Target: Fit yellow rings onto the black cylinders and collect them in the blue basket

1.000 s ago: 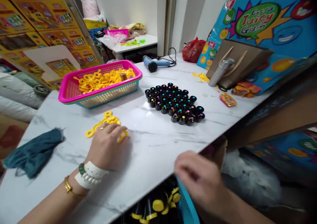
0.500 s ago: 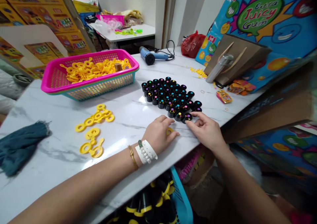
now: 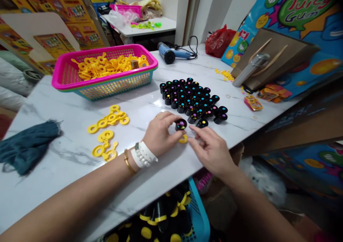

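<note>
My left hand (image 3: 162, 133) grips a small black cylinder (image 3: 180, 124) between thumb and fingers; coloured bits and a purple dot show in its top. Just right of it is my right hand (image 3: 211, 147), thumb and forefinger apart and nothing visible between them. A yellow ring piece (image 3: 183, 139) lies on the table below the held cylinder, partly hidden by the left thumb. Beyond the hands, several like black cylinders (image 3: 189, 101) stand packed together, each with a coloured dot on top. One with a yellow dot (image 3: 203, 123) stands close to my right fingertips.
Loose yellow ring pieces (image 3: 112, 117) lie on the marbled table (image 3: 72, 127) at left. Behind them stands a pink and teal basket (image 3: 107, 88) of yellow pieces. A blue heat gun (image 3: 171, 54) lies at the back, and a blue crate (image 3: 199, 213) is below the front edge.
One black cylinder has left the near corner of the group and is now in my left hand. My right hand, which was at that cylinder, has let go with fingers parted.
</note>
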Tool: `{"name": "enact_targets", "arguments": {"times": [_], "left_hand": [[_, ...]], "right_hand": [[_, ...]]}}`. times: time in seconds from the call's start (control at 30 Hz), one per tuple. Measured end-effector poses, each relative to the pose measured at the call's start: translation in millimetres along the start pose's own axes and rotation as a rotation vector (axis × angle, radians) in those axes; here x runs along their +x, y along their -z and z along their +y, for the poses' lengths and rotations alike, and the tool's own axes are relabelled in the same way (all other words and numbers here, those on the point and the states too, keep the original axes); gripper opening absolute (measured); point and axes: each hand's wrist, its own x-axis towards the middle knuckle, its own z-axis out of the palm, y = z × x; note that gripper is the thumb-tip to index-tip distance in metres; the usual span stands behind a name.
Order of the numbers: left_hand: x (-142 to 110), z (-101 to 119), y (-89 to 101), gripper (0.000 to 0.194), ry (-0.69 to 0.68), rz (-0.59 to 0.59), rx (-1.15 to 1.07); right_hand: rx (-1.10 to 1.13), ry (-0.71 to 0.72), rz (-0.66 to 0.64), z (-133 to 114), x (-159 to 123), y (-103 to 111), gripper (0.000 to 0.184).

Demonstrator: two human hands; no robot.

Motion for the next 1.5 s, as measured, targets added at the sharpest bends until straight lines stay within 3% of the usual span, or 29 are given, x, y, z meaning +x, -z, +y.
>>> {"name": "enact_targets", "arguments": {"times": [0.1, 0.27, 0.43, 0.53, 0.67, 0.77, 0.9, 1.03, 1.2, 1.37, 1.43, 1.5], "left_hand": [[-7, -8, 13.2, 0.021, 0.097, -0.063, 0.073], [-27, -15, 9.3, 0.024, 0.155, -0.143, 0.079], [-37, -13, 1.8, 0.026, 0.064, -0.196, 0.028], [-39, -13, -1.3, 0.028, 0.046, -0.197, 0.009], [-39, -14, -3.3, 0.026, 0.047, -0.194, 0.008], [-40, -14, -2.9, 0.024, 0.048, -0.195, -0.01], [-40, -14, -2.4, 0.021, 0.06, -0.219, -0.037], [-39, -12, -3.4, 0.019, 0.085, -0.246, -0.031], [-37, -6, 4.4, 0.014, 0.185, -0.288, -0.054], [-30, 0, 15.0, 0.033, 0.509, -0.456, -0.479], [-28, 1, 13.2, 0.032, 0.626, -0.454, -0.617], [-28, 2, 9.1, 0.025, 0.66, -0.428, -0.679]], "right_hand": [[-0.234, 0.095, -0.111, -8, 4, -7, 0.038], [-0.408, 0.113, -0.319, -21, 5, 6, 0.015], [-0.272, 0.132, -0.517, -18, 2, 34, 0.014], [-0.016, 0.034, -0.557, -20, 2, 41, 0.004], [0.553, -0.33, -0.487, -29, 10, 26, 0.024], [0.679, -0.441, -0.348, -31, 18, 5, 0.033], [0.701, -0.46, -0.275, -27, 24, -13, 0.034], [0.684, -0.434, -0.236, -26, 24, -16, 0.036], [0.671, -0.411, -0.298, -27, 22, -16, 0.035], [0.7, -0.416, -0.431, -25, 21, -14, 0.031], [0.714, -0.412, -0.452, -23, 20, -15, 0.028], [0.728, -0.398, -0.403, -21, 18, -17, 0.027]]}}
